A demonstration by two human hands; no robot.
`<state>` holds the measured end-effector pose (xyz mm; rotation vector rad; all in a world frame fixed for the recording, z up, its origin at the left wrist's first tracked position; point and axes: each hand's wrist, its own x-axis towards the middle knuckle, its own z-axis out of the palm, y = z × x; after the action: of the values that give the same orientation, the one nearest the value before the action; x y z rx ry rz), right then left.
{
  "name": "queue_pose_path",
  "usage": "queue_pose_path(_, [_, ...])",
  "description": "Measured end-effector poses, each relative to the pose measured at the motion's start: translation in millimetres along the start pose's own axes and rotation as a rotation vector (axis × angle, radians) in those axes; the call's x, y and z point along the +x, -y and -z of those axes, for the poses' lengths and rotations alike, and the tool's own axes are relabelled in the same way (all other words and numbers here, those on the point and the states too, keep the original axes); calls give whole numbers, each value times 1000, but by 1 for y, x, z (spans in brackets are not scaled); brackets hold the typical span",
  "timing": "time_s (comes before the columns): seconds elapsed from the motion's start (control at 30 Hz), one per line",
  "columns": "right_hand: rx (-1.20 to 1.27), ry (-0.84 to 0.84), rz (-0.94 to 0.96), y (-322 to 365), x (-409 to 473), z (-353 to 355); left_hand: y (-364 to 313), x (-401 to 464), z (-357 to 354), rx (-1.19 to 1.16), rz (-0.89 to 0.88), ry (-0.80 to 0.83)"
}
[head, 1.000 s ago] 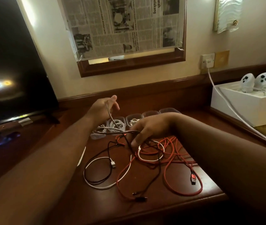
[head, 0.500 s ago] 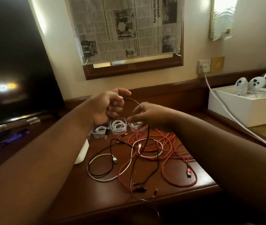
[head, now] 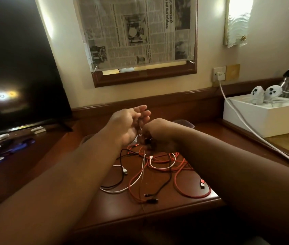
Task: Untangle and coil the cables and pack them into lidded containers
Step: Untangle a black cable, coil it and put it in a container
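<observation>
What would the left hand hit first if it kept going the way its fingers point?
Probably the dark wooden rail at the back of the desk; the left hand points up and away toward it. Depth is unclear from this view.

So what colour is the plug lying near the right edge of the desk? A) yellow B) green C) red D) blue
C: the plug near the desk's right edge is red, on the end of the red cable that loops round beside it.
</observation>
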<state>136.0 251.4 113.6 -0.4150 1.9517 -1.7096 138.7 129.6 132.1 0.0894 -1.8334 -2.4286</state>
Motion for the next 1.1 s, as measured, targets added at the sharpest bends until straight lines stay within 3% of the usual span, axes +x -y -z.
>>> queue_pose_path(0.07, [124,91,-51,0,2,1,3,-2,2,145,-15,39])
queue_pose_path(0.2, [528,310,28,10,6,6,19,-6,7,133,23,122])
queue_pose_path(0.27, [721,213,152,15,9,6,32,-7,8,214,-1,139])
queue_pose_path(0.33, [738,64,322,17,13,7,41,-14,5,300,65,165])
queue_pose_path(0.47, [348,-122,598,13,23,18,48,-25,3,307,141,199])
queue_pose_path(0.6, [-652,-363,806,6,27,36,47,-25,16,363,107,210])
queue_pose_path(0.7, [-1094,-286,689,-2,24,42,41,-24,23,410,96,247])
queue_pose_path(0.77, [-1139,-227,536,-8,24,39,38,-20,30,572,-29,218])
queue_pose_path(0.87, [-743,-93,325,-19,23,32,39,-16,40,748,-320,166])
queue_pose_path(0.93, [-442,108,186,-26,22,29,41,-15,45,753,-460,131])
queue_pose_path(1.0, [-86,333,96,-33,22,27,45,-12,48,628,-463,99])
queue_pose_path(1.1, [429,586,57,-28,17,18,52,-8,45,201,-296,106])
